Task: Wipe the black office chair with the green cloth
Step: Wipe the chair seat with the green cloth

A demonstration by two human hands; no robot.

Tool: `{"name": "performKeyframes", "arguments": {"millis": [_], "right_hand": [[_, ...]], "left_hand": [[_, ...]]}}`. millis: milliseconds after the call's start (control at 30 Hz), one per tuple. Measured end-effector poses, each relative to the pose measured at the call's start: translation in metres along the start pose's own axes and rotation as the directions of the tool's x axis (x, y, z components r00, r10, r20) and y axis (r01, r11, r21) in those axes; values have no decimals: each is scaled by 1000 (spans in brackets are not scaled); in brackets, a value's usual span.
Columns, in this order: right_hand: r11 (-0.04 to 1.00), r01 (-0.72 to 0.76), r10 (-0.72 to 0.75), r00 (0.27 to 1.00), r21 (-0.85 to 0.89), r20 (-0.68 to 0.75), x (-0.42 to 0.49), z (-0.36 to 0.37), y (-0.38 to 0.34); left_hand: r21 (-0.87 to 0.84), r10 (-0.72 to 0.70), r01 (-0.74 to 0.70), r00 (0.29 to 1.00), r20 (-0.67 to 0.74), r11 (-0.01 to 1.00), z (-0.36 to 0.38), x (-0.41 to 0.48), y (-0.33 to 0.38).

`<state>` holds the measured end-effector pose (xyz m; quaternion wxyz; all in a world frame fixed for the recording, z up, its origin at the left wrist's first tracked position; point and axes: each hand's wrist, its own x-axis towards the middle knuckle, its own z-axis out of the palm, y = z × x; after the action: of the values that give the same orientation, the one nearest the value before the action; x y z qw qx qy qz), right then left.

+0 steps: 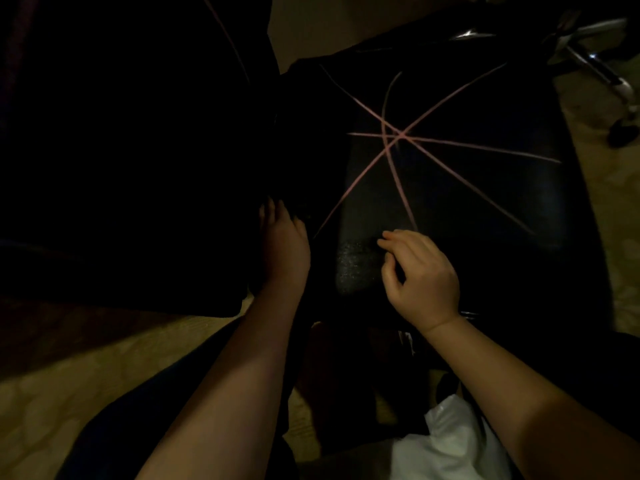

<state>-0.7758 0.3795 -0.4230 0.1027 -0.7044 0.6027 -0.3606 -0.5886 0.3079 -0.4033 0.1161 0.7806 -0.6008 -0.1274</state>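
Note:
The black office chair's seat (485,188) fills the middle and right, crossed by thin pink lines that meet in a star. A dark speckled patch (356,265) lies on the seat's near edge and looks like the cloth; its colour is lost in the dim light. My right hand (422,275) hovers at the patch's right edge, fingers curled, index and thumb seeming to pinch it. My left hand (285,244) reaches forward with straight fingers and rests on the dark chair surface left of the seat.
A big black mass (138,150) covers the left, its shape hidden in shadow. Chrome chair legs (588,60) and a caster (623,133) stand at the top right. Beige patterned carpet (86,368) lies below. Something white (446,445) sits at the bottom.

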Motion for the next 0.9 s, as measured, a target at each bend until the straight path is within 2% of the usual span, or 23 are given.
{"name": "performKeyframes", "arguments": {"millis": [133, 633, 733, 900], "right_hand": [[1000, -22, 22, 1000, -16, -5, 0, 3, -5], [999, -27, 23, 996, -47, -90, 8, 20, -12], [998, -23, 18, 996, -55, -89, 8, 21, -12], [998, -18, 13, 997, -60, -75, 8, 17, -12]], "left_hand": [[-17, -26, 26, 1000, 13, 1000, 2, 39, 11], [-79, 61, -53, 993, 100, 995, -1, 118, 20], [-35, 74, -71, 993, 94, 997, -4, 116, 18], [158, 83, -93, 994, 74, 983, -11, 78, 9]]}}
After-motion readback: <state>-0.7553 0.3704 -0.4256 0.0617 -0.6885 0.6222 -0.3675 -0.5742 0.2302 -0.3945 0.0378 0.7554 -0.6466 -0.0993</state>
